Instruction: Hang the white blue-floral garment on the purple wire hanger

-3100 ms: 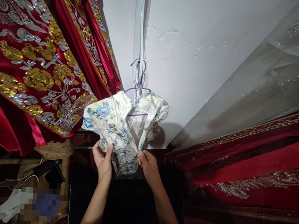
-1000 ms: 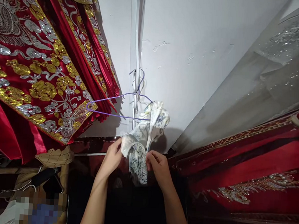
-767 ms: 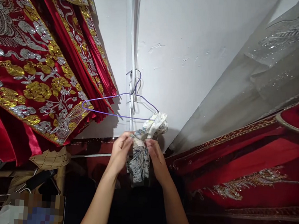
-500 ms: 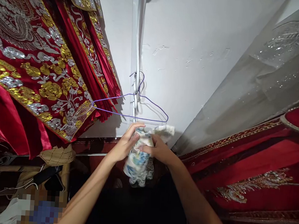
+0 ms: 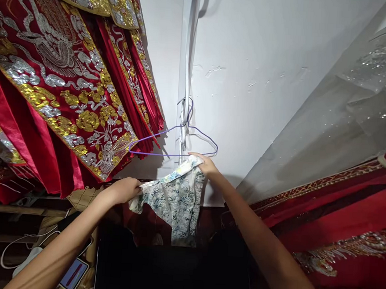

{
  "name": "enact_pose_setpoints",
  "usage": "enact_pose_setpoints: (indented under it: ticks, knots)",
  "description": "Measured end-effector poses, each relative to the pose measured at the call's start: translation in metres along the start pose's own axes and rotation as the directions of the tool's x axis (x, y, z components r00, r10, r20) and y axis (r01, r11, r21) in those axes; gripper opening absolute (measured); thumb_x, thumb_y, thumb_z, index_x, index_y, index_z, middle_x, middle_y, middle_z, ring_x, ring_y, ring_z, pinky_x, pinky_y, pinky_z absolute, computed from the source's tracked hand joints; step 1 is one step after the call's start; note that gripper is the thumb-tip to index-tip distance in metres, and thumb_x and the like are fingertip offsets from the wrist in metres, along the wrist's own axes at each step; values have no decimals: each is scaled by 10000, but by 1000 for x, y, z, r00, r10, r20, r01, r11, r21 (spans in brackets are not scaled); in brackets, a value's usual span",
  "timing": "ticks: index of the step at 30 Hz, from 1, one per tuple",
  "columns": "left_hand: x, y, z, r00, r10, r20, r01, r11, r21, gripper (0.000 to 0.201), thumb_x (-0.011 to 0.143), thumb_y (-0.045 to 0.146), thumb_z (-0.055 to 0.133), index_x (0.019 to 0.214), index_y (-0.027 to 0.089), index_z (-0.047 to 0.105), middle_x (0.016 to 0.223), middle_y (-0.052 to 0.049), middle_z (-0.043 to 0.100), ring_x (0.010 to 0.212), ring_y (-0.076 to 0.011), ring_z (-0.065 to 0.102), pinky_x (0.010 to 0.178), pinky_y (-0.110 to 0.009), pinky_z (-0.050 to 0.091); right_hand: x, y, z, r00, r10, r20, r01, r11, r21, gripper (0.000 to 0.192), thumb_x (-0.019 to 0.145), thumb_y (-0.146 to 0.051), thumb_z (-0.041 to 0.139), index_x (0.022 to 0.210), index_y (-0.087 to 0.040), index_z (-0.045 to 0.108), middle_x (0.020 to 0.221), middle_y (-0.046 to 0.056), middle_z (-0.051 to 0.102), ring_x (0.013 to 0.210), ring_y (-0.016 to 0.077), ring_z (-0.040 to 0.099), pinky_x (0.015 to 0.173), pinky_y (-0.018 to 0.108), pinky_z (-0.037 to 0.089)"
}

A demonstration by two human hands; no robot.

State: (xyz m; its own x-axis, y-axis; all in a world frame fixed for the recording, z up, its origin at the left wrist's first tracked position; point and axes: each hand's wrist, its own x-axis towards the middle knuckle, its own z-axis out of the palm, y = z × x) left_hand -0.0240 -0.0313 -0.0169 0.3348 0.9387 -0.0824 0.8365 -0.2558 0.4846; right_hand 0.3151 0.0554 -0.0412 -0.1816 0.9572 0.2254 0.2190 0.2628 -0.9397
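Observation:
A thin, light floral garment (image 5: 179,200), white with blue-green print and a gathered texture, is stretched between my hands and hangs down in front of me. Whether it is a top or another piece of clothing, I cannot tell. My left hand (image 5: 126,190) grips its left end, fingers curled and partly hidden. Higher up, my right hand (image 5: 205,164) pinches its upper right corner, so the top edge slants upward to the right. Just above my right hand, a bare purple wire hanger (image 5: 161,154) hangs by its hook from a white metal rail (image 5: 188,51).
Red costumes (image 5: 93,106) with gold and silver sequin embroidery hang at left. On the right are sheer white sequined fabric (image 5: 340,111) and red beaded cloth (image 5: 356,213). A white wall (image 5: 252,47) stands behind. A phone (image 5: 74,275) with a lit screen lies at lower left.
The bunched garment has been spread out. My left hand has moved left and down, my right hand slightly up, and the cloth now hangs between them.

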Motion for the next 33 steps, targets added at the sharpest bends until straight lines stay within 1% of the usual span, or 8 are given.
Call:
enact_pose_setpoints:
  ticks: [3, 8, 14, 19, 23, 25, 30, 33]
  knots:
    - [-3, 4, -16, 978, 92, -188, -84, 995, 46, 158, 832, 289, 562, 780, 231, 700, 931, -114, 735, 887, -278, 692, 831, -357, 499, -13, 6, -20, 996, -47, -81, 44, 999, -31, 440, 611, -157, 555, 1004, -157, 752, 994, 65, 756, 962, 273, 677, 865, 355, 515]
    - [-8, 40, -45, 907, 284, -312, -276, 959, 71, 199, 909, 301, 499, 920, 217, 679, 1404, -107, 574, 1321, -313, 521, 1122, -439, 392, -37, -10, -59, 960, -84, -267, 39, 985, -168, 411, 601, -162, 544, 951, -167, 759, 930, 56, 753, 887, 245, 666, 767, 321, 505]
    - [12, 72, -59, 818, 382, -430, -363, 923, 130, 172, 928, 271, 467, 823, 202, 584, 1427, -119, 538, 1343, -309, 482, 1120, -463, 389, -57, -39, -54, 987, -79, -137, 59, 988, -145, 277, 648, -195, 578, 848, -174, 769, 884, 54, 759, 863, 246, 673, 750, 330, 520]
    - [47, 81, -66, 727, 486, -486, -483, 864, 142, 364, 925, 140, 408, 1254, 203, 552, 1273, -101, 629, 1194, -236, 589, 1053, -403, 444, -84, -63, -36, 994, -108, 30, 112, 981, -161, 529, 685, -166, 611, 1204, -202, 708, 738, -13, 719, 671, 173, 626, 659, 279, 498]
    - [60, 68, -62, 722, 514, -463, -468, 856, 220, 421, 899, 104, 406, 1277, 186, 572, 1168, -117, 625, 1114, -246, 597, 998, -400, 470, -82, -60, -59, 945, -94, -314, 79, 995, -62, 882, 689, -206, 714, 1518, -218, 411, 782, -18, 712, 631, 154, 616, 588, 251, 494]
    - [62, 62, -57, 715, 526, -461, -465, 850, 249, 374, 912, 119, 403, 1232, 181, 587, 1129, -121, 611, 1096, -251, 585, 986, -402, 470, -71, -55, -79, 912, -53, -406, 49, 999, -20, 851, 656, -244, 780, 1455, -189, 493, 821, 7, 725, 659, 163, 639, 588, 256, 510]
    - [62, 58, -58, 676, 465, -571, -409, 882, 233, 248, 969, 216, 410, 1123, 185, 602, 1071, -114, 589, 1055, -249, 564, 970, -394, 451, -56, -70, -124, 992, 111, -62, -111, 994, -9, 296, 573, -279, 890, 799, -144, 756, 773, 61, 737, 740, 220, 683, 617, 278, 549]
    - [63, 57, -67, 643, 313, -699, -307, 942, 140, 200, 948, 343, 516, 1022, 188, 618, 1077, -107, 565, 982, -234, 569, 890, -362, 461, -60, -82, -129, 953, 250, 171, -265, 962, 70, 261, 585, -324, 901, 678, -161, 720, 608, 30, 681, 556, 195, 636, 484, 281, 517]
